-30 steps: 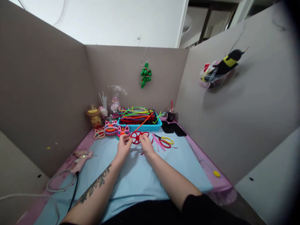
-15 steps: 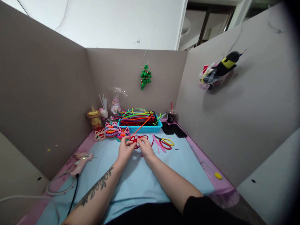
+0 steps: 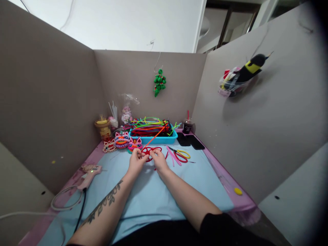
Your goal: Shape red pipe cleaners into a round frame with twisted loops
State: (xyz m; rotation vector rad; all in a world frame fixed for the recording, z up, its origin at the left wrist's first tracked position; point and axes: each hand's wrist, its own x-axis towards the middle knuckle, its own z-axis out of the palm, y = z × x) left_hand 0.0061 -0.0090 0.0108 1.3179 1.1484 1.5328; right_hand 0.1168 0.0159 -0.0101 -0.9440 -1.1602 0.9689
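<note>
Both my hands meet over the light blue mat (image 3: 151, 191), pinching a red pipe-cleaner wheel (image 3: 151, 151) between them. My left hand (image 3: 136, 161) grips its left side and my right hand (image 3: 158, 160) grips its near right side. An orange pipe cleaner (image 3: 154, 136) runs from the wheel up and back over the blue tray (image 3: 156, 139) of coloured pipe cleaners. Loose red and pink pipe-cleaner pieces (image 3: 171, 155) lie just right of my right hand.
Scissors with red and yellow handles (image 3: 180, 155) lie right of the hands. Finished lion-head figures (image 3: 122, 140) stand left of the tray. A glue gun (image 3: 87, 173) with its cord lies at the left. Two black phones (image 3: 190, 140), a cup (image 3: 187, 126) and grey partition walls enclose the table.
My hands have drawn closer together on the red wheel, which now lies flatter and lower than one second ago. Everything else stays put.
</note>
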